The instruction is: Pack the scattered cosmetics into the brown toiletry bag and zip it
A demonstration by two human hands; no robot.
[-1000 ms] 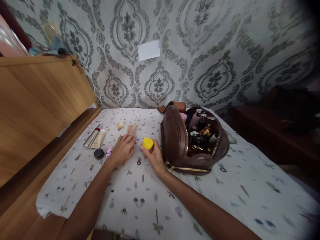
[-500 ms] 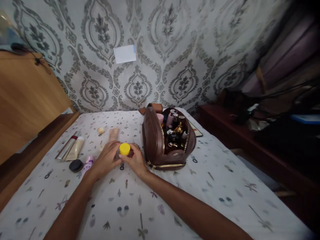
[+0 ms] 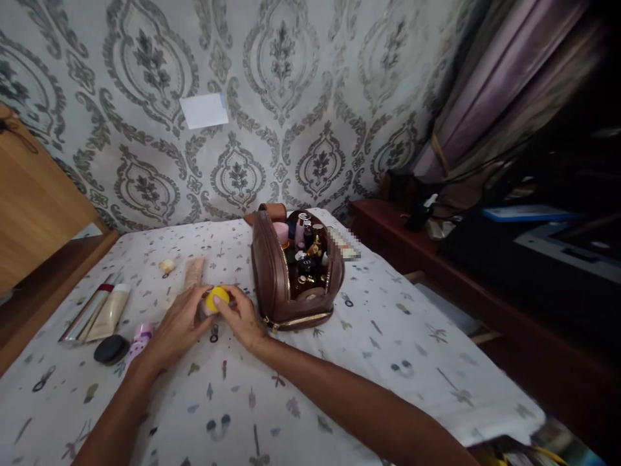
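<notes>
Both hands are around a small jar with a yellow lid (image 3: 217, 299), just above the bed sheet. My left hand (image 3: 180, 321) is closed on the jar's left side. My right hand (image 3: 243, 318) grips the other side, its thumb lying across the lid. The jar's body is mostly hidden by fingers. Behind the hands lies a peach tube (image 3: 195, 272). A brown cosmetic bag (image 3: 270, 285) stands unzipped to the right, packed with several bottles and jars. Beside my left wrist are a pink and purple bottle (image 3: 141, 336) and a round black container (image 3: 111, 349).
A cream tube (image 3: 109, 312) and a silver tube (image 3: 86, 314) lie at the left. A small yellowish item (image 3: 167, 266) sits farther back. The patterned sheet (image 3: 291, 414) meets a wallpapered wall; a dark red wooden ledge (image 3: 383, 236) runs along the right.
The view has turned right, so everything appears farther left. My right thumb has moved onto the top of the yellow lid. Both hands still hold the jar.
</notes>
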